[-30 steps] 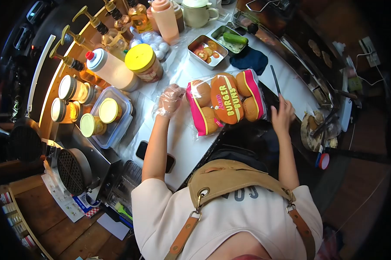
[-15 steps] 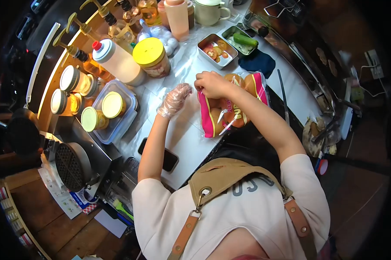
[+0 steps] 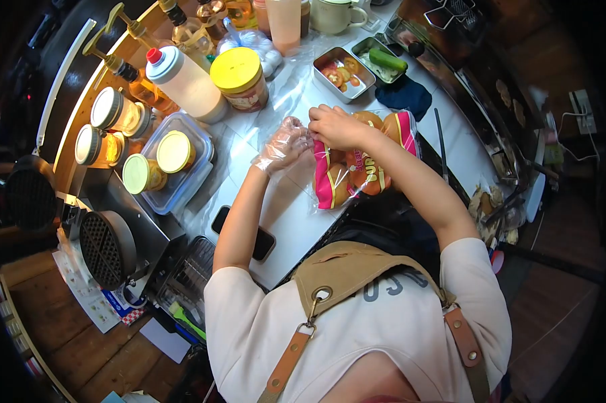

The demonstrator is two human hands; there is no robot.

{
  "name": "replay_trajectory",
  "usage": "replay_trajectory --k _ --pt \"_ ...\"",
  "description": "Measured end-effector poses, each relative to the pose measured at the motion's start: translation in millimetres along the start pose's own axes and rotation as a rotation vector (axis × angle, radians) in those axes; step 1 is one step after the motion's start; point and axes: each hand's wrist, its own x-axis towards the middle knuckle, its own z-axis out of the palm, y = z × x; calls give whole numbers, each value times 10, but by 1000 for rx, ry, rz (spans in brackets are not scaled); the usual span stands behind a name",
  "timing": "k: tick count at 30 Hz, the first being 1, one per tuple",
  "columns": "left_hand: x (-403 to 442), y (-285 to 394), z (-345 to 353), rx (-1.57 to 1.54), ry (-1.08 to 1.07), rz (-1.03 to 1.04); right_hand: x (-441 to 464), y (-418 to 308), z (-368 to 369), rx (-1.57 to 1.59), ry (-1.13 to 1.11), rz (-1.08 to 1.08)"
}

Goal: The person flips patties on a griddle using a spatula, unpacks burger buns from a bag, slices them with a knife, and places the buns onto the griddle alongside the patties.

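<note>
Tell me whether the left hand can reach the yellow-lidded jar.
Likely yes: nothing appears to stand on the counter between the gloved left hand and the yellow-lidded jar, though that hand is at the edge of the bun bag, beside the right hand.

A tub with a yellow lid (image 3: 239,77) stands next to a big squeeze bottle with a red tip (image 3: 187,84). One metal tray (image 3: 344,93) holds tomato slices (image 3: 339,72); a green cucumber (image 3: 387,60) sits in another. A dark blue cloth (image 3: 405,101) lies nearby. A black phone (image 3: 264,246) rests on the white counter (image 3: 289,228).
</note>
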Motion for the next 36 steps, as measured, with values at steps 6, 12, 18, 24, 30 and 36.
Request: replay_trajectory --k 6,12,18,24,30,36 --pt "36 -9 14 -55 -65 96 -188 71 -67 -17 -111 -81" --pt "-8 134 41 14 2 82 -224 19 -175 62 -35 -119" --pt "-74 220 60 -143 -25 154 -329 91 -16 32 86 -345" --pt "-211 89 -39 -63 52 -15 -531 149 -117 71 200 -337" --pt "77 115 -60 32 131 -38 -482 107 -138 106 234 -282" --pt "132 -52 48 222 -116 -115 -475 237 -93 304 137 -71"
